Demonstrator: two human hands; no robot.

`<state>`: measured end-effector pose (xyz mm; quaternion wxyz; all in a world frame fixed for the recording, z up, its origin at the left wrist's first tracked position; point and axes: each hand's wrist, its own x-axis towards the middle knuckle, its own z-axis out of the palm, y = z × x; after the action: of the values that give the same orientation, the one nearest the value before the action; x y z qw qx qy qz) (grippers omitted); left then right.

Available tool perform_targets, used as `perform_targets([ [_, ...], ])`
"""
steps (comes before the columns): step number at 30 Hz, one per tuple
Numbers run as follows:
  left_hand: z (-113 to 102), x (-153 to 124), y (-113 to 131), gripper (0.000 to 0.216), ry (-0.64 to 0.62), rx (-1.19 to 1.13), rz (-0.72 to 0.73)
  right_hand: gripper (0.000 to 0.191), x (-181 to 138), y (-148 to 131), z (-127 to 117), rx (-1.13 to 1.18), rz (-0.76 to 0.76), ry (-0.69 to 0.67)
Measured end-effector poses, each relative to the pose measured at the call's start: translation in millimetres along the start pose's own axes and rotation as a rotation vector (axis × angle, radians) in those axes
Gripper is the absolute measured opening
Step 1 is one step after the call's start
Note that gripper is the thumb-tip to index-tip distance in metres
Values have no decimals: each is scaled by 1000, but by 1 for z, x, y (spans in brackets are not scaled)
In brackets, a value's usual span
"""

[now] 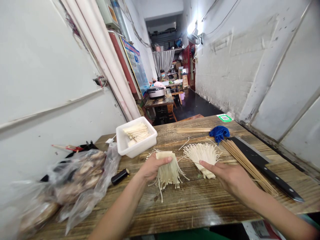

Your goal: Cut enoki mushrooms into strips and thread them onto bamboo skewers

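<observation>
My left hand is closed round a bunch of enoki mushrooms, thumb across its pale base, the thin stems and caps hanging down. My right hand is closed, index finger stretched leftward, on what looks like a thin bamboo skewer pointing at the held bunch. Beneath that hand, a second enoki bunch lies fanned out on the wooden table, its base toward me. The right palm hides most of the skewer's near end.
A white plastic tub holds more enoki. Bagged brown mushrooms and a black cylinder lie left. To the right are a bundle of skewers, a large knife and a blue cloth. A person sits far back.
</observation>
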<state>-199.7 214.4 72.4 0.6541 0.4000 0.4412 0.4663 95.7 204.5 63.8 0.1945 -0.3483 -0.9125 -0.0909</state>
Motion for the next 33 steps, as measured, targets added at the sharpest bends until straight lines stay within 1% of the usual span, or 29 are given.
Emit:
perform_targets([
  [4,2,0,0,39,14,-7,0,55,-1,0,1,9,3,-13],
  [9,2,0,0,39,-11,-14,-17,57,-1,1,2,-18,1,-10],
  [15,0,1,-3,41,28,18,-13,59,-2,1,2,-55,-9,2],
  [19,3,1,-3,41,43,59,11,63,-2,1,0,-57,-7,-8],
  [25,8,0,-1,41,57,82,22,64,-2,2,-2,-64,-6,-1],
  [30,8,2,-3,39,40,85,32,64,-3,6,0,-21,-6,-19],
  [33,7,3,-4,39,28,77,22,60,-3,10,1,43,-8,-38],
])
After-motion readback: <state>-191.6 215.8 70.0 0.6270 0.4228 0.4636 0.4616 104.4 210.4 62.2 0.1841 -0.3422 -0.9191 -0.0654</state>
